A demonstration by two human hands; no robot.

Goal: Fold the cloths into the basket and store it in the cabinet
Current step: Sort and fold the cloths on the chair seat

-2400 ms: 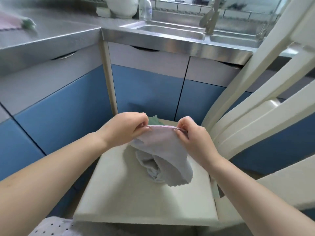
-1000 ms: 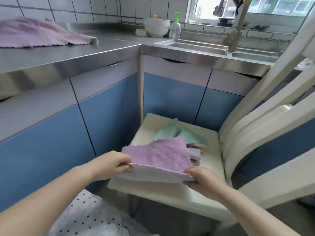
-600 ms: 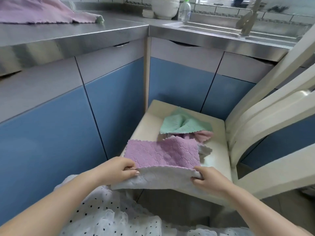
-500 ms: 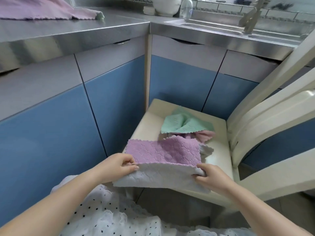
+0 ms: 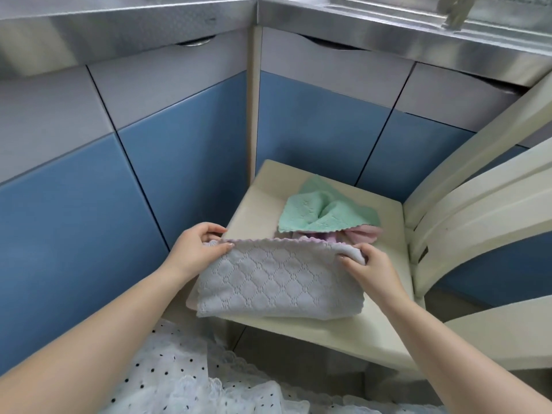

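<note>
A grey quilted cloth point(image 5: 277, 282) with a purple underside lies folded over on the cream chair seat point(image 5: 257, 198). My left hand point(image 5: 197, 249) pinches its far left corner, and my right hand point(image 5: 369, 265) grips its far right corner. Both hands hold the fold's far edge. Behind it on the seat lie a crumpled green cloth point(image 5: 322, 213) and a pink cloth point(image 5: 358, 234) partly under the green one. No basket is in view.
Blue and grey cabinet doors point(image 5: 185, 156) form a corner behind the chair, under a steel counter point(image 5: 125, 16) and sink edge point(image 5: 418, 22). The cream chair back point(image 5: 478, 186) stands at the right. White dotted fabric point(image 5: 179, 377) lies below my arms.
The cloth has been folded over: its purple side, up before, is now hidden under the grey side. Both hands moved to the far edge. The view tilted downward.
</note>
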